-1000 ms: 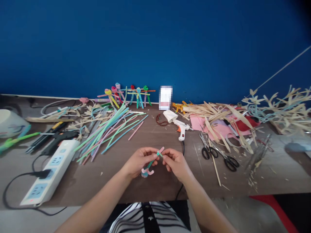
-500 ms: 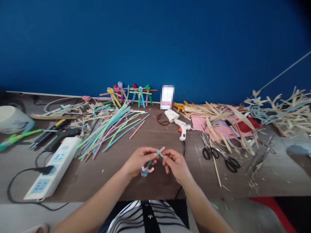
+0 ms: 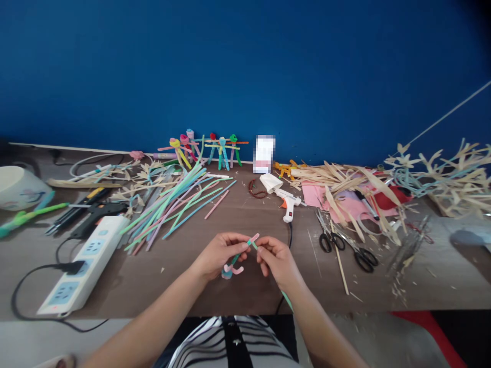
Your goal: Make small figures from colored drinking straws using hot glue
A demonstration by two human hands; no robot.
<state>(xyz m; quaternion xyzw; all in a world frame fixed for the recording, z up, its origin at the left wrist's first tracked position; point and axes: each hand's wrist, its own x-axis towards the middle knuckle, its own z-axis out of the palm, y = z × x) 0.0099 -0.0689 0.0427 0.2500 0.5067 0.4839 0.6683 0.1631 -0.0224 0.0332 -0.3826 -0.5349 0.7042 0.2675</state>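
At the far left of the table, a white bowl (image 3: 19, 188) is seen, with a green strip (image 3: 26, 217) lying just beside it. To the right of these lie a black tool (image 3: 63, 221) and a black glue gun (image 3: 100, 210), and a white power strip (image 3: 82, 263) is placed near the table's front edge, with a black plug inserted. A loose bundle of pastel pipe cleaners (image 3: 172, 209) is spread across the table, and a row of pipe-cleaner figures (image 3: 203, 148) is stood against the blue wall (image 3: 245, 66).

At the centre, a small pink-and-teal pipe-cleaner piece (image 3: 238, 258) is held between both hands above the table, its pink end (image 3: 255, 237) raised. The left hand (image 3: 218, 253) is curled around it, while the right hand (image 3: 278, 261) is closed in a pinch at its upper part; the exact finger placement appears partly hidden. A teal strand (image 3: 287, 300) is seen below the right wrist.

Farther right, a blurred card (image 3: 264, 153), a bead string (image 3: 257, 189) and a white glue gun (image 3: 288, 207) are grouped together. Two pairs of black-handled scissors (image 3: 329, 242) (image 3: 362, 258) are laid beside a wooden stick (image 3: 339, 258). Pink paper (image 3: 316, 197) is partly covered by straw strips (image 3: 337, 176), and branching straw-and-teal craftwork (image 3: 433, 174) is heaped at the far right.
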